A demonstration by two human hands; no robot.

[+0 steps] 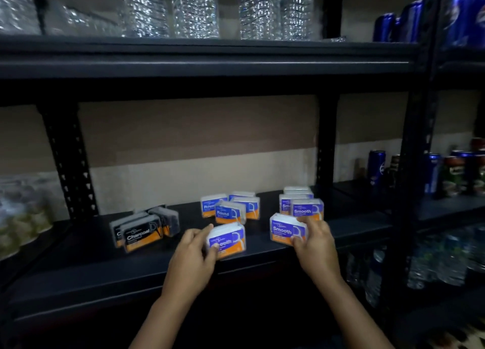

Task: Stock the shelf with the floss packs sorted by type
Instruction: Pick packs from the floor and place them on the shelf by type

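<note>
Floss packs stand in three groups on the black shelf [78,264]. Black Charcoal packs [143,234] are at the left, blue Round packs [231,209] in the middle, blue Smooth packs [301,204] at the right. My left hand [194,251] grips a Smooth pack [231,240] near the shelf's front, in front of the Round group. My right hand [315,241] grips another Smooth pack [284,229], just in front of the Smooth group.
Clear water bottles [194,10] line the shelf above. Blue cans [376,165] and more drinks fill the neighbouring rack at the right. A black upright post [68,162] stands at the left back, another [324,144] at the right back.
</note>
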